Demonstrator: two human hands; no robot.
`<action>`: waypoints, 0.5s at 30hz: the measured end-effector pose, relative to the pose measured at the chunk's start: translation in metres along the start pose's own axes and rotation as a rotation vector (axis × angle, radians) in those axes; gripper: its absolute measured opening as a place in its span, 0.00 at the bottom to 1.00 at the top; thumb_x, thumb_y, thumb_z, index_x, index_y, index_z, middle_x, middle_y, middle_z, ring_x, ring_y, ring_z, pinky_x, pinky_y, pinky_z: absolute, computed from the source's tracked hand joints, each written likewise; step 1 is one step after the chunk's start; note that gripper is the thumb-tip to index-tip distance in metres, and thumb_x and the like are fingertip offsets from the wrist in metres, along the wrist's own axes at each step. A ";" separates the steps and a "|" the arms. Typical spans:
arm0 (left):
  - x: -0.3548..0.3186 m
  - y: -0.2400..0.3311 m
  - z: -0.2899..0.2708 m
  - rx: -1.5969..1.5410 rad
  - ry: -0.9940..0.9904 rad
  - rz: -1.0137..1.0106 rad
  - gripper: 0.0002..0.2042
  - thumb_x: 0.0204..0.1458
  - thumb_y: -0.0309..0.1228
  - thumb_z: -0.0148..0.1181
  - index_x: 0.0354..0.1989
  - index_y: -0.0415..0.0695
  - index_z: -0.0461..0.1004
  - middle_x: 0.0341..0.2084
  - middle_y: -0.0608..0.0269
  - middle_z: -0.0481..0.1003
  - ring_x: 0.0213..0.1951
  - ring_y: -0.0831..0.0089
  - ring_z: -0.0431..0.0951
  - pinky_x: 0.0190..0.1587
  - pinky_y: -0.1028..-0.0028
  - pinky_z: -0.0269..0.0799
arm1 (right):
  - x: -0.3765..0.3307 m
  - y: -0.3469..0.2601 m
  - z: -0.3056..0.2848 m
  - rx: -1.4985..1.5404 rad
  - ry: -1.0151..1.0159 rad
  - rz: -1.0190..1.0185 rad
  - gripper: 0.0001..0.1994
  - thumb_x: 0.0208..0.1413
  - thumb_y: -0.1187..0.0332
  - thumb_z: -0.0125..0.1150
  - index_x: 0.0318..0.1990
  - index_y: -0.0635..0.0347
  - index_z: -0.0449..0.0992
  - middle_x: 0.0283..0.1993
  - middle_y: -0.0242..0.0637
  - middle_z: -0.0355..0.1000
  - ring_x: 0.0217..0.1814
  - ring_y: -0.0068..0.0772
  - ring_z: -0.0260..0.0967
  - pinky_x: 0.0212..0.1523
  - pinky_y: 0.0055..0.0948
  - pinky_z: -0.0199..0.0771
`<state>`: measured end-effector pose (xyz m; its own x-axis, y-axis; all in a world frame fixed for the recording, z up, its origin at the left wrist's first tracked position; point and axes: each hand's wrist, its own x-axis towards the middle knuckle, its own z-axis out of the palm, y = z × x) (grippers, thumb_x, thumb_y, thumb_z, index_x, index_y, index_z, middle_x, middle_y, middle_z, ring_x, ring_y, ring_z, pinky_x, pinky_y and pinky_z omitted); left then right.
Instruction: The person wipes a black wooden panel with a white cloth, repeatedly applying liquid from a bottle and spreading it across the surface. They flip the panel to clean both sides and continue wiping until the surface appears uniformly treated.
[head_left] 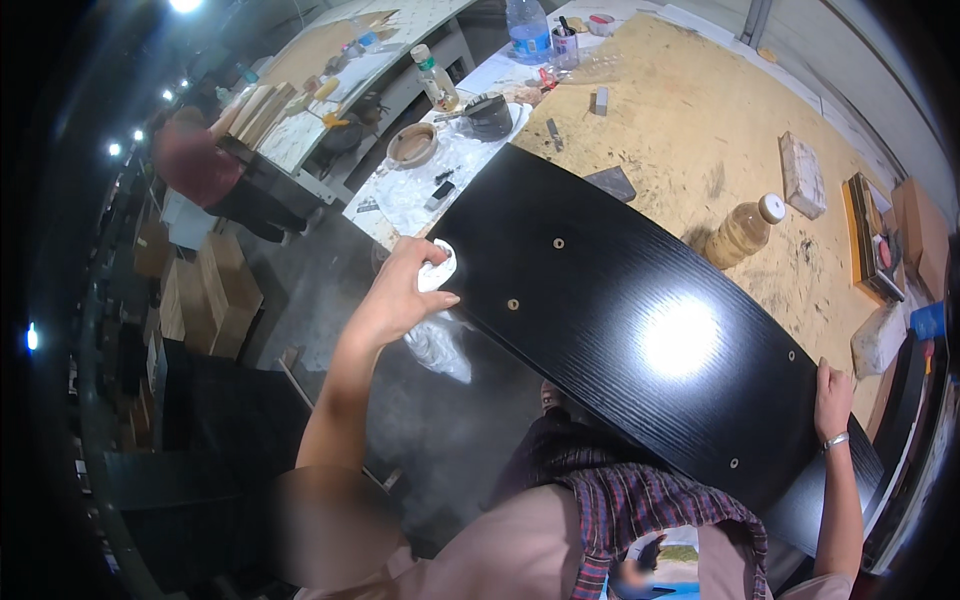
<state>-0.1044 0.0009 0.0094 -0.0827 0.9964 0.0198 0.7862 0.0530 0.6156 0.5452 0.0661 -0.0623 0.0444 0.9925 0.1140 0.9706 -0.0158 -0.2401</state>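
A long black wood-grained board with several small round metal-ringed holes lies across the table corner and reaches back toward my body. At its left edge my left hand pinches a folded white cloth-like wad between thumb and fingers, against the board's edge. Whitish crumpled material hangs below that hand; whether it belongs to the wad I cannot tell. My right hand grips the board's right edge, its fingers partly hidden. A bright lamp reflection covers part of the glossy surface.
The worktable carries a capped bottle of yellowish liquid, a wrapped block, a dark sanding block, a round bowl and a black cup. Leaning boards and another person are at left.
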 end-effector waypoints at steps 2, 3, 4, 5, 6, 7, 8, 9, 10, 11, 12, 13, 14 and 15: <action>-0.005 0.012 0.005 -0.029 -0.003 -0.033 0.22 0.40 0.24 0.74 0.45 0.40 0.71 0.44 0.55 0.69 0.49 0.58 0.72 0.56 0.67 0.66 | 0.000 0.002 0.002 -0.001 0.012 -0.022 0.32 0.70 0.52 0.46 0.21 0.76 0.65 0.18 0.61 0.59 0.20 0.61 0.61 0.27 0.53 0.55; -0.009 0.020 0.010 -0.047 -0.004 -0.049 0.22 0.40 0.24 0.74 0.45 0.40 0.71 0.44 0.55 0.69 0.49 0.58 0.72 0.56 0.67 0.67 | 0.000 0.001 0.001 -0.004 0.012 -0.025 0.32 0.70 0.52 0.46 0.21 0.76 0.65 0.18 0.61 0.59 0.20 0.61 0.62 0.27 0.53 0.56; -0.011 0.035 0.024 -0.029 -0.036 0.040 0.22 0.40 0.24 0.74 0.45 0.41 0.71 0.43 0.54 0.69 0.48 0.57 0.73 0.54 0.66 0.68 | -0.001 0.002 0.000 -0.015 0.015 -0.018 0.32 0.70 0.52 0.46 0.22 0.76 0.65 0.18 0.61 0.59 0.21 0.61 0.62 0.27 0.53 0.56; -0.017 0.056 0.034 -0.051 -0.085 0.056 0.22 0.40 0.24 0.74 0.44 0.41 0.71 0.43 0.54 0.69 0.48 0.57 0.73 0.53 0.65 0.69 | -0.002 0.001 -0.002 -0.014 0.013 -0.013 0.32 0.70 0.52 0.46 0.22 0.76 0.66 0.18 0.61 0.59 0.21 0.62 0.62 0.27 0.53 0.56; -0.021 0.072 0.041 -0.073 -0.135 0.072 0.22 0.40 0.24 0.73 0.44 0.41 0.71 0.43 0.54 0.68 0.48 0.56 0.73 0.53 0.65 0.69 | -0.003 -0.001 -0.004 -0.013 0.011 -0.006 0.32 0.70 0.52 0.46 0.22 0.76 0.66 0.18 0.61 0.60 0.21 0.62 0.62 0.27 0.52 0.56; -0.023 0.080 0.044 -0.067 -0.151 0.037 0.21 0.41 0.23 0.73 0.44 0.41 0.71 0.42 0.54 0.69 0.48 0.55 0.73 0.52 0.64 0.69 | -0.003 -0.004 -0.004 -0.010 0.008 -0.003 0.31 0.70 0.52 0.46 0.22 0.75 0.66 0.18 0.61 0.60 0.21 0.62 0.62 0.27 0.52 0.56; -0.024 0.084 0.046 -0.062 -0.168 0.003 0.20 0.41 0.22 0.73 0.44 0.40 0.72 0.42 0.53 0.69 0.48 0.55 0.73 0.52 0.64 0.69 | -0.003 -0.006 -0.005 -0.008 0.003 0.001 0.31 0.70 0.52 0.46 0.22 0.75 0.66 0.18 0.61 0.60 0.21 0.62 0.62 0.27 0.52 0.57; -0.023 0.077 0.046 -0.110 -0.125 0.043 0.19 0.42 0.20 0.71 0.42 0.40 0.72 0.42 0.54 0.70 0.47 0.55 0.74 0.51 0.65 0.70 | -0.002 -0.008 -0.005 -0.003 -0.001 0.005 0.31 0.70 0.52 0.46 0.22 0.75 0.67 0.19 0.61 0.60 0.21 0.62 0.63 0.27 0.52 0.57; -0.019 0.068 0.044 -0.100 -0.122 0.087 0.18 0.41 0.19 0.71 0.42 0.40 0.72 0.41 0.55 0.71 0.45 0.55 0.75 0.51 0.64 0.71 | -0.002 -0.008 -0.005 0.001 -0.004 0.009 0.31 0.70 0.52 0.46 0.22 0.75 0.67 0.19 0.61 0.60 0.21 0.62 0.63 0.27 0.52 0.57; -0.019 0.068 0.042 -0.093 -0.158 0.033 0.18 0.43 0.20 0.70 0.43 0.40 0.73 0.43 0.54 0.72 0.48 0.54 0.75 0.52 0.64 0.71 | -0.002 -0.008 -0.006 -0.005 -0.007 0.005 0.31 0.70 0.52 0.46 0.22 0.75 0.68 0.19 0.61 0.60 0.21 0.62 0.63 0.27 0.52 0.57; -0.018 0.073 0.038 -0.083 -0.192 -0.019 0.17 0.44 0.20 0.70 0.44 0.39 0.74 0.45 0.53 0.72 0.50 0.53 0.75 0.53 0.63 0.71 | -0.001 -0.008 -0.005 -0.008 -0.007 0.002 0.31 0.69 0.52 0.47 0.22 0.75 0.68 0.19 0.61 0.60 0.21 0.62 0.63 0.27 0.52 0.58; -0.019 0.079 0.039 -0.058 -0.180 -0.008 0.17 0.44 0.21 0.70 0.43 0.39 0.73 0.45 0.54 0.72 0.50 0.53 0.75 0.53 0.63 0.70 | -0.001 -0.008 -0.005 -0.012 -0.008 -0.001 0.30 0.69 0.52 0.47 0.23 0.75 0.69 0.19 0.61 0.61 0.21 0.62 0.64 0.28 0.52 0.58; -0.020 0.083 0.039 -0.041 -0.172 -0.006 0.17 0.44 0.21 0.71 0.43 0.39 0.73 0.45 0.54 0.72 0.50 0.53 0.75 0.53 0.63 0.70 | -0.001 -0.010 -0.004 -0.009 -0.010 0.009 0.30 0.69 0.52 0.47 0.23 0.74 0.69 0.19 0.61 0.61 0.21 0.62 0.64 0.28 0.51 0.58; -0.022 0.087 0.040 -0.027 -0.161 -0.005 0.18 0.44 0.21 0.71 0.43 0.39 0.73 0.45 0.54 0.72 0.50 0.53 0.75 0.53 0.63 0.70 | -0.001 -0.011 -0.005 -0.008 -0.012 0.016 0.30 0.69 0.52 0.47 0.23 0.74 0.69 0.19 0.61 0.61 0.21 0.62 0.64 0.27 0.51 0.58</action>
<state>-0.0098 -0.0142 0.0304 0.0149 0.9940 -0.1087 0.7692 0.0580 0.6363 0.5356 0.0647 -0.0547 0.0575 0.9935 0.0987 0.9717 -0.0330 -0.2338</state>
